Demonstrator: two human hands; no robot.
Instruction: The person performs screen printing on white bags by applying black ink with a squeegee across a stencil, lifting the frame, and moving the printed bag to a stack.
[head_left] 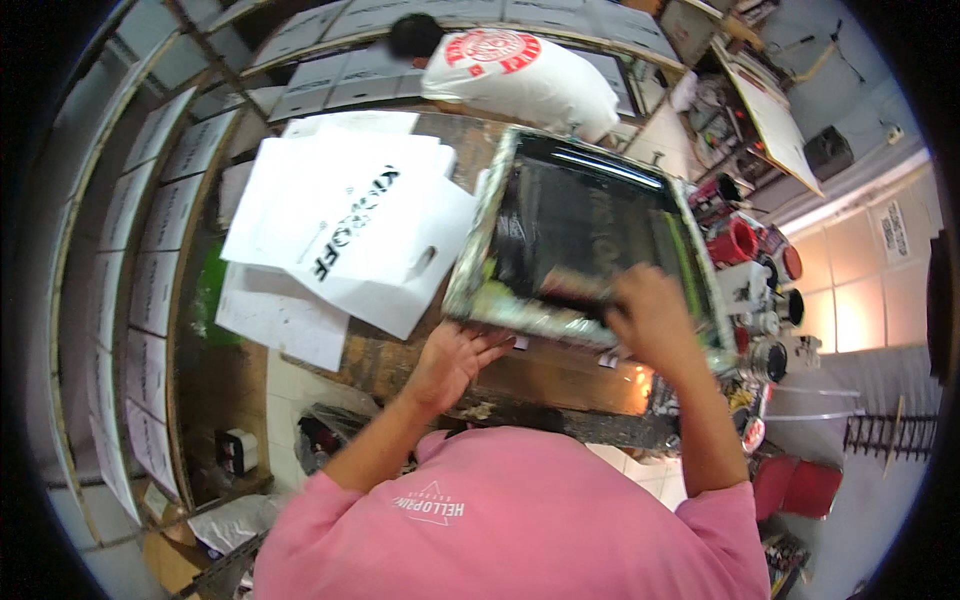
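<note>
A screen-printing frame (470,255) with a dark mesh lies tilted on the worn wooden table. My right hand (645,305), smeared by motion, is closed on a squeegee (575,288) with a brownish handle, low on the mesh. Dark ink coats the mesh's left side, and faint lettering shows through the middle. At the frame's near left corner, my left hand (455,362) touches the edge with its fingers stretched out. White printed sheets (340,215) with black lettering overlap in a loose pile left of the frame.
Ink pots and jars (735,240) crowd the table's right side. Racks (150,290) of white sheets stand at the left. Across the table a person in a white shirt (520,80) leans toward more sheets. A red chair (800,487) stands at the lower right.
</note>
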